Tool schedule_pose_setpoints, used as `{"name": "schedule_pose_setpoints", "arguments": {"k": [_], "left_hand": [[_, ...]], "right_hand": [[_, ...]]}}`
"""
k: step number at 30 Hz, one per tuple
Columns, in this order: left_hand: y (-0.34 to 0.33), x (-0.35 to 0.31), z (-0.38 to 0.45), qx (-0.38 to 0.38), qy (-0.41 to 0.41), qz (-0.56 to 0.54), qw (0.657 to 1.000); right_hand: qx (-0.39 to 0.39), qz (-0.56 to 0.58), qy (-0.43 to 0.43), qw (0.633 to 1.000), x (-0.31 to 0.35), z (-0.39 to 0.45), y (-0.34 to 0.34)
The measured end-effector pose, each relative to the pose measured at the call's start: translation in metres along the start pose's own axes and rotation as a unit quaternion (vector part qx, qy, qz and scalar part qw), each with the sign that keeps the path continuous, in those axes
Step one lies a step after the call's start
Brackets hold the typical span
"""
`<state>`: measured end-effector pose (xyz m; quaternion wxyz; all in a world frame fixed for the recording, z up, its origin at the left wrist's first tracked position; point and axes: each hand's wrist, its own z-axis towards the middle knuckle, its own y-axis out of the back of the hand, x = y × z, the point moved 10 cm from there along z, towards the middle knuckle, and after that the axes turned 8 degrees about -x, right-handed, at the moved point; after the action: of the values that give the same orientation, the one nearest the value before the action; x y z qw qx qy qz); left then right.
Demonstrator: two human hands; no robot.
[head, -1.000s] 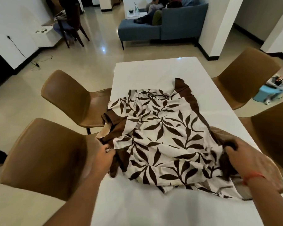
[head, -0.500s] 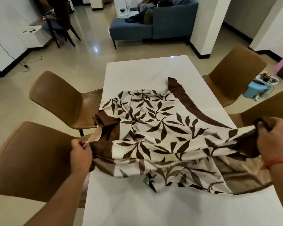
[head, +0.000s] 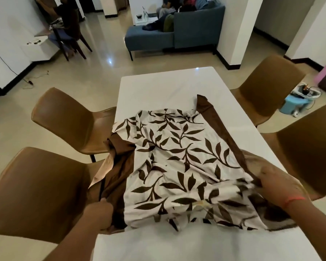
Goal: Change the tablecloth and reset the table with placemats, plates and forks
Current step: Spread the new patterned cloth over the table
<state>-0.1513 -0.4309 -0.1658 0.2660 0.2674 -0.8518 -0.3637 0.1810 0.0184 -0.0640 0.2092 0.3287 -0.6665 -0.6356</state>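
A cream tablecloth with brown leaf print and a dark brown border (head: 179, 162) lies partly folded and rumpled on the near half of the white table (head: 164, 89). My left hand (head: 99, 213) grips its brown border at the table's near left edge. My right hand (head: 277, 187) grips the bunched cloth at the near right side; the fabric there is blurred. No placemats, plates or forks are in view.
Two tan chairs stand on the left (head: 64, 119) (head: 32, 193) and two on the right (head: 271, 85) (head: 312, 144). A blue sofa (head: 177, 32) with a seated person is far back. A white pillar (head: 235, 31) and a small blue tub (head: 294, 104) stand to the right.
Both hands pulled the cloth apart, spreading it wider across the table. The right hand then came back in and lower; the left hand drew nearer to me along the left edge.
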Motion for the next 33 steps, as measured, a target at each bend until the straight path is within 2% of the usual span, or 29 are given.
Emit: {"name": "schedule_pose_setpoints", "arguments": {"k": [1, 3, 5, 7, 9, 10, 13, 16, 18, 20, 22, 24, 26, 27, 29, 32, 33], "left_hand": [[0.009, 0.003, 0.001, -0.036, 0.019, -0.039, 0.998], [0.021, 0.004, 0.004, -0.076, 0.024, -0.147, 0.986], [0.02, -0.003, 0.002, -0.051, 0.0, -0.252, 0.966], [0.008, -0.015, -0.004, 0.007, -0.037, -0.272, 0.962], [0.0, -0.025, -0.007, 0.031, -0.057, -0.267, 0.961], [-0.001, -0.031, -0.008, 0.031, -0.065, -0.268, 0.961], [0.004, -0.055, -0.004, 0.009, -0.077, -0.268, 0.96], [0.014, -0.077, 0.001, -0.021, -0.073, -0.254, 0.964], [0.01, -0.095, 0.006, -0.008, -0.073, -0.255, 0.964], [0.001, -0.113, 0.009, 0.013, -0.066, -0.247, 0.967], [-0.004, -0.124, 0.004, -0.016, -0.053, -0.237, 0.97], [0.0, -0.135, 0.002, -0.07, -0.067, -0.225, 0.97], [0.012, -0.143, 0.001, -0.107, -0.092, -0.184, 0.973], [0.021, -0.147, 0.002, -0.123, -0.101, -0.183, 0.97], [0.034, -0.149, 0.006, -0.146, -0.115, -0.215, 0.959], [0.059, -0.144, 0.013, -0.224, -0.102, -0.272, 0.93], [0.068, -0.143, 0.015, -0.252, -0.095, -0.279, 0.922]], "right_hand": [[-0.047, 0.095, -0.017, 0.994, -0.004, 0.0, 0.013], [-0.073, 0.272, -0.05, 0.958, -0.011, -0.004, 0.021], [-0.059, 0.314, -0.067, 0.945, -0.013, -0.009, 0.018], [-0.013, 0.235, -0.053, 0.971, -0.005, -0.017, 0.005], [0.007, 0.1, -0.049, 0.994, -0.005, -0.016, -0.007], [0.017, 0.08, -0.058, 0.995, -0.011, -0.01, -0.02], [0.03, 0.087, -0.056, 0.994, -0.001, 0.011, -0.041], [0.122, 0.159, -0.085, 0.976, 0.028, 0.028, -0.071], [0.157, 0.188, -0.086, 0.966, 0.047, 0.04, -0.087], [0.15, 0.15, -0.043, 0.976, 0.062, 0.052, -0.093], [0.137, 0.095, 0.025, 0.986, 0.083, 0.055, -0.093], [0.21, 0.068, 0.112, 0.969, 0.112, 0.043, -0.099], [0.331, 0.045, 0.196, 0.922, 0.134, 0.017, -0.104], [0.36, 0.042, 0.208, 0.909, 0.138, 0.01, -0.101], [0.336, 0.035, 0.193, 0.921, 0.137, 0.013, -0.094], [0.161, 0.022, 0.205, 0.965, 0.141, 0.036, -0.057], [0.114, 0.038, 0.213, 0.97, 0.146, 0.041, -0.046]]}}
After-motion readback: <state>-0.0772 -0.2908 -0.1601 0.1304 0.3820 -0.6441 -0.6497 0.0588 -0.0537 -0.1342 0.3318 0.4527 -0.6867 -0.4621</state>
